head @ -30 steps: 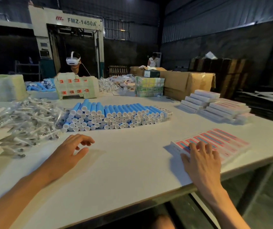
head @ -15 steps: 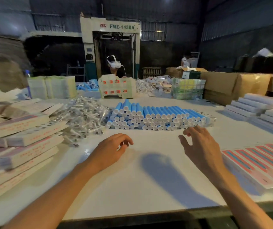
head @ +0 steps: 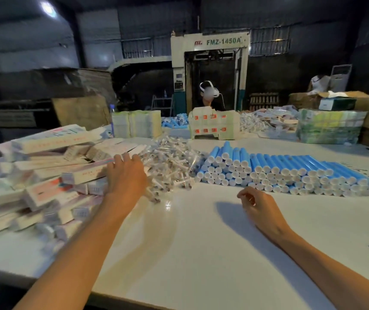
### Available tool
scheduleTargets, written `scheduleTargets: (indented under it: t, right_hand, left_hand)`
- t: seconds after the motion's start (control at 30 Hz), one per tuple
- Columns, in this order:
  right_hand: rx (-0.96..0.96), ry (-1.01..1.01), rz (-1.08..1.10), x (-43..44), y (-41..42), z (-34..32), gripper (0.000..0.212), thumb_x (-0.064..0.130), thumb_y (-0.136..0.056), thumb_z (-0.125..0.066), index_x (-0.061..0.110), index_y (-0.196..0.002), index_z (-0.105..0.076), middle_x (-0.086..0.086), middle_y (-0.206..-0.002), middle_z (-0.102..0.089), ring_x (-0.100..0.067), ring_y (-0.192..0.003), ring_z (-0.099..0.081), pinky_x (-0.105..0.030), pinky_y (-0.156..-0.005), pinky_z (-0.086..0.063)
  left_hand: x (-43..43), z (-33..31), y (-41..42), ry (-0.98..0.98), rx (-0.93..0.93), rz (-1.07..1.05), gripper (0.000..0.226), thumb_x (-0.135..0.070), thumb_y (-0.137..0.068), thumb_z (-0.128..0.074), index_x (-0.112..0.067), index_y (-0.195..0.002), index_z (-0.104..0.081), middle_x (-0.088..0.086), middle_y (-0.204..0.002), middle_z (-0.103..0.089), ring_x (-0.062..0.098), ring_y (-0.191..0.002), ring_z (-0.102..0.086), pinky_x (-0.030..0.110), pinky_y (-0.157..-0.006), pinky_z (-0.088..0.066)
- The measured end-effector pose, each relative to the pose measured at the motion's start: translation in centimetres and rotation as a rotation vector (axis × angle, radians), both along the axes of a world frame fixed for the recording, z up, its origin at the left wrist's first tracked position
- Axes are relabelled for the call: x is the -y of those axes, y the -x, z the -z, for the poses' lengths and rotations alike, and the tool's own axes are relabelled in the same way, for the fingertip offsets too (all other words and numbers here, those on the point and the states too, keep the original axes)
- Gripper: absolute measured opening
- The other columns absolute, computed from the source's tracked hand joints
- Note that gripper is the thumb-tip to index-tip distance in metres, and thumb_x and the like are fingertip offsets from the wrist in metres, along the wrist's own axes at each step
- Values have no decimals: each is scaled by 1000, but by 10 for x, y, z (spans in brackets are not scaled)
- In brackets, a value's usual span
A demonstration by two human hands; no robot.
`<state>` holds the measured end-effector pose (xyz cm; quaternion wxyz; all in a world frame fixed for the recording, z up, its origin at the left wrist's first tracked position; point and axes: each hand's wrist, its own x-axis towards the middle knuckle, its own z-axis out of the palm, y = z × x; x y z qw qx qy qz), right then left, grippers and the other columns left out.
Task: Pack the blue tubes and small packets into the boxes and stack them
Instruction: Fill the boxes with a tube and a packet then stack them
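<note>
Head view. The left hand (head: 126, 175) is stretched forward over the seam between the heap of boxes (head: 45, 175) and the packets (head: 170, 162). Its fingers (head: 125, 156) are straight and close together, gripping nothing; whether they touch the nearest box cannot be told. The right hand (head: 257, 204) is low over the bare tabletop (head: 201, 242), fingers loosely curled inward and apparently empty, well short of the tubes (head: 279, 168).

The tubes lie in a layered row at centre-right, white caps toward the camera, touching the packet pile at their left end. The boxes are heaped loosely at the left, several tilted and overlapping. Across the tabletop are further stacks and a second person (head: 208, 95), in front of a machine (head: 210, 41).

Probable step: taking a box, with nothing yet packed in view.

Risks:
- Pulling one box from the untidy heap could tip its neighbours toward the near edge.
- A sweep of the left hand could scatter the slippery packets.
- Drawing a tube from a lower layer could set the round tubes above it rolling.
</note>
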<state>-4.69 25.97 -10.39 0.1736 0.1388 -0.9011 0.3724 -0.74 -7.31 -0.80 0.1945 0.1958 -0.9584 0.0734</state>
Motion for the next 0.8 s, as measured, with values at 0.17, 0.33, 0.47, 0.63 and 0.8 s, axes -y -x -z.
scheduleTargets:
  t: [0.17,0.33,0.47,0.63,0.8]
  right_hand:
    - [-14,-16,-56,-1,3,3,17,9,-100,-59,21,-101,-72,7,-95,-72,-15,-86,-64,-41,-83,-53]
    - [0,2,-73,-2,5,3,18,10,-99,-59,23,-100,-71,8,-94,-71,-13,-85,-64,-41,-83,-53]
    - [15,22,-70,-2,4,3,16,10,-98,-60,22,-97,-70,8,-90,-71,-15,-79,-64,-43,-81,-54]
    - [-1,52,-52,-1,-1,-1,17,10,-99,-58,22,-99,-70,11,-88,-69,-13,-78,-63,-40,-78,-54]
    - [-84,118,-13,4,11,-34,18,9,-99,-58,21,-104,-71,12,-91,-68,-5,-76,-64,-23,-67,-47]
  left_hand:
    - [29,10,2,149,227,-179,44,-36,-112,-40,-16,-150,-50,14,-161,-38,36,-147,-36,45,-119,-32]
    - [37,7,9,129,342,-159,50,-53,-111,-41,-20,-147,-52,18,-162,-33,39,-149,-30,47,-119,-30]
    - [32,-7,13,16,370,-92,56,-46,-109,-49,-11,-152,-38,18,-157,-42,40,-145,-38,49,-120,-33]
    - [11,-22,3,-61,213,31,74,-47,-96,-72,-10,-148,-33,15,-145,-39,38,-127,-56,42,-91,-50]
    - [-20,-31,6,-473,45,321,74,-38,-85,-87,-25,-130,-30,3,-120,-55,22,-96,-64,33,-65,-48]
